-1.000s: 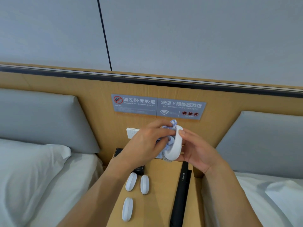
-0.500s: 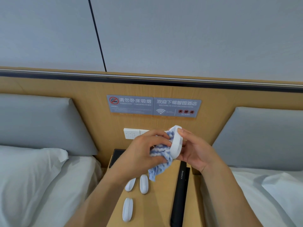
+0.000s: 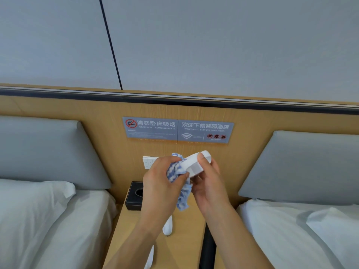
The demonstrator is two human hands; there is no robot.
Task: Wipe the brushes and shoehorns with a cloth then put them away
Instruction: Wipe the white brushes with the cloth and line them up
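My right hand (image 3: 208, 188) holds a white oval brush (image 3: 194, 165) up above the wooden nightstand (image 3: 186, 237), tilted with its far end raised. My left hand (image 3: 159, 183) grips a blue-and-white cloth (image 3: 179, 183) pressed against the brush's left side; the cloth's tail hangs below. On the nightstand, partly hidden by my left forearm, lie two more white brushes, one (image 3: 168, 226) further back and one (image 3: 150, 258) near the front. A long black shoehorn (image 3: 207, 249) lies along the nightstand's right side.
A black tissue box (image 3: 135, 196) stands at the nightstand's back left. Beds with white pillows flank it, left (image 3: 38, 210) and right (image 3: 301, 230). Grey signs (image 3: 177, 130) and a white switch panel (image 3: 148, 162) are on the wooden headboard wall behind my hands.
The brush has tilted flatter in my right hand while my left hand rubs the cloth along it. The view has shifted, and my left arm covers more of the brushes below.
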